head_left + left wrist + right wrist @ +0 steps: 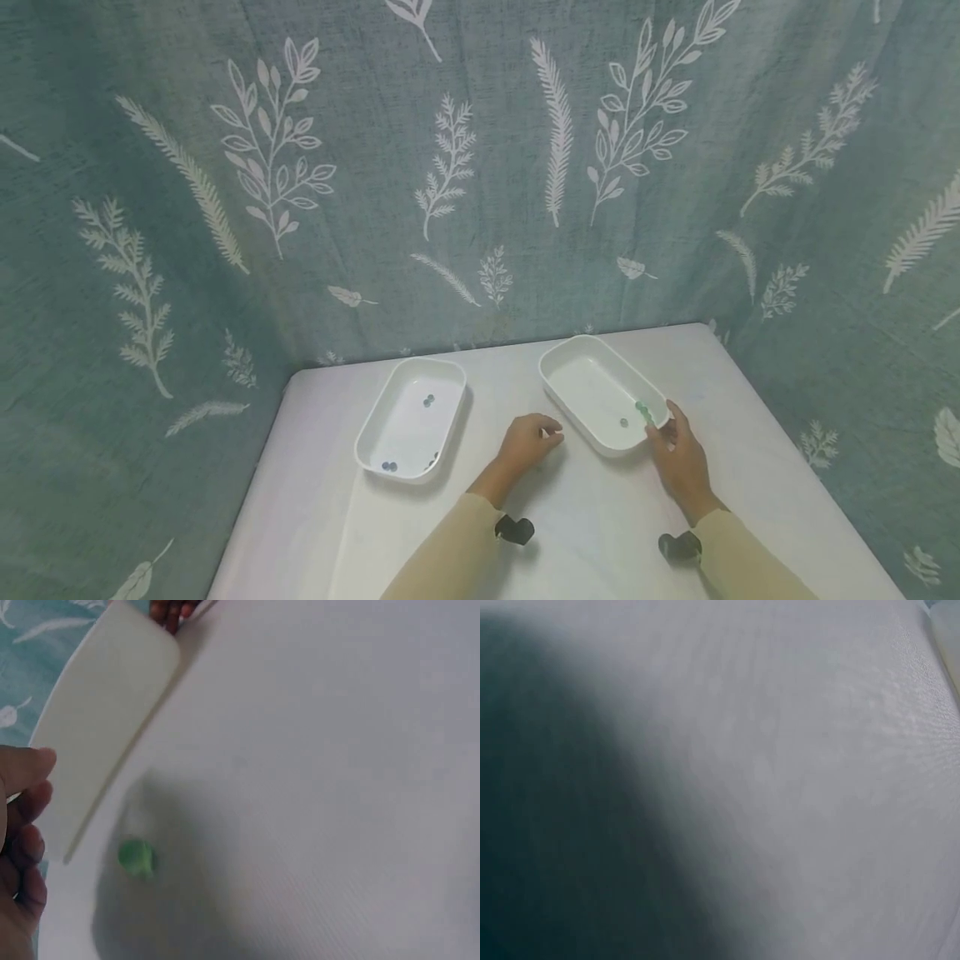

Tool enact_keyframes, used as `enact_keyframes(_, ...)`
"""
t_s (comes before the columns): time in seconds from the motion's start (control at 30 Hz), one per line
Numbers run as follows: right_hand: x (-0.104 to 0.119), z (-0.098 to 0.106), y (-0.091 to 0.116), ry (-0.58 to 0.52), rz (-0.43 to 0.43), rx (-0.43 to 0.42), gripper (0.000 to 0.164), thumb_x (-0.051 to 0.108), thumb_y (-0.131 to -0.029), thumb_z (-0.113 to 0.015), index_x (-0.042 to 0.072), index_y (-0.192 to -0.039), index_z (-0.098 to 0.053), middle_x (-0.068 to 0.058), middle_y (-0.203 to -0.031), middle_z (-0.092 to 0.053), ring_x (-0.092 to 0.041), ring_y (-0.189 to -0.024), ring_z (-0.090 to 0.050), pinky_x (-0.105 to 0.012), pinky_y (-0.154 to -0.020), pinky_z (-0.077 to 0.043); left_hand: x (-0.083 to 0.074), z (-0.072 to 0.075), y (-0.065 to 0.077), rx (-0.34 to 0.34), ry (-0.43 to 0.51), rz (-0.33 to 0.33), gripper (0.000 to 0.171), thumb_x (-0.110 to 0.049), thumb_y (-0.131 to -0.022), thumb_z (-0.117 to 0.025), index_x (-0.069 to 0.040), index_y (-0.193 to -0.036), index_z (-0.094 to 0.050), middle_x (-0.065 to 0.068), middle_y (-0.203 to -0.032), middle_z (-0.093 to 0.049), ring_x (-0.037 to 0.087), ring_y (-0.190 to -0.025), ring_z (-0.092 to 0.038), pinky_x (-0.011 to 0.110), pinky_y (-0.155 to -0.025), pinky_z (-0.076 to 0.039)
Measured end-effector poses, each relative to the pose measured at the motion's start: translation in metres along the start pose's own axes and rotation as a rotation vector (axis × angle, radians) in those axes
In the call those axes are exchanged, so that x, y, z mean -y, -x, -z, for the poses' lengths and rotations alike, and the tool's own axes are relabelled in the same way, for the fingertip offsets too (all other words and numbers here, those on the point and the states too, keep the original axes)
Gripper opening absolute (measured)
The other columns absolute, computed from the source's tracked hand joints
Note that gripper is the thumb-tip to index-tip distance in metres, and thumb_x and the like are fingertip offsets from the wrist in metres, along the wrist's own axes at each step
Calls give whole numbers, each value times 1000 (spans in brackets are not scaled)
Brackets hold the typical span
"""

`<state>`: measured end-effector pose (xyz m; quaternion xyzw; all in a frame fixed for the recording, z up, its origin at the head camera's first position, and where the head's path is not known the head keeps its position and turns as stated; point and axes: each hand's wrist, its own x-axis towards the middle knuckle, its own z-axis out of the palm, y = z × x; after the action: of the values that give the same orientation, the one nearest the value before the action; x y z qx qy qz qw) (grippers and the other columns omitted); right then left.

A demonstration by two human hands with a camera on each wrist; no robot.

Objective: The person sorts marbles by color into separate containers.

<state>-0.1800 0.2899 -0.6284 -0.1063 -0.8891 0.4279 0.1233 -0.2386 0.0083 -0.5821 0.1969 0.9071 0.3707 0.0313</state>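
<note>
In the head view my left hand (525, 446) is over the table just left of the right-hand white dish (585, 417). Its fingers are bent, and a small gap shows between thumb and forefinger tips. The left wrist view has those fingers (26, 847) at the left edge, with a small round green piece (136, 857) on the cloth nearby, in shadow. My right hand (681, 458) grips that dish's near right corner, thumb at the rim. Inside, several small green pieces (642, 409) lie by the thumb, along with one greyish piece (624, 422). The right wrist view shows no hand.
Another white dish (411, 421) stands to the left, holding several small bluish round pieces (389, 467). White cloth covers the table (600, 517). Green leaf-patterned curtains (450, 192) hang behind it and at both sides.
</note>
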Motion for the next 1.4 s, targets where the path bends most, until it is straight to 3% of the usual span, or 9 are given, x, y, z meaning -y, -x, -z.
enact_keyframes(0.17,-2,0,0,5,-2,-4,72,49,-100,-47,18,-157,-14,-25,-140,-47,-46,-129,-42,-67,-101,-32,11,5,12,7,-8,-48,13,-19,-87,-71,-13,-97,-75,-7,-87,-68,5,-72,-55,23,-66,-48)
enact_keyframes(0.6,-1,0,1,10,8,-9,72,48,-100,-46,18,-157,-14,-25,-141,-46,-46,-129,-42,-66,-101,-33,33,3,31,22,2,-46,14,-22,-86,-72,-13,-96,-75,-8,-83,-67,7,-75,-60,26,-71,-52)
enact_keyframes(0.9,2,1,1,12,-7,-6,72,48,-100,-46,18,-157,-14,-24,-140,-48,-45,-129,-42,-66,-101,-32,36,-1,42,19,4,-32,20,-27,-83,-76,-14,-98,-74,-9,-88,-68,8,-82,-62,28,-76,-53)
enact_keyframes(1.13,1,1,1,8,-4,-3,72,48,-100,-46,19,-157,-14,-25,-141,-47,-46,-129,-41,-67,-102,-31,36,-2,50,28,-65,-26,21,-28,-82,-77,-15,-97,-74,-7,-94,-70,12,-93,-65,29,-85,-52)
enact_keyframes(1.4,3,3,2,-2,-18,10,73,50,-100,-46,19,-157,-13,-25,-142,-45,-46,-130,-40,-67,-102,-30,37,-4,55,20,-87,-46,17,-24,-84,-75,-15,-97,-74,-5,-96,-71,14,-94,-66,31,-86,-53)
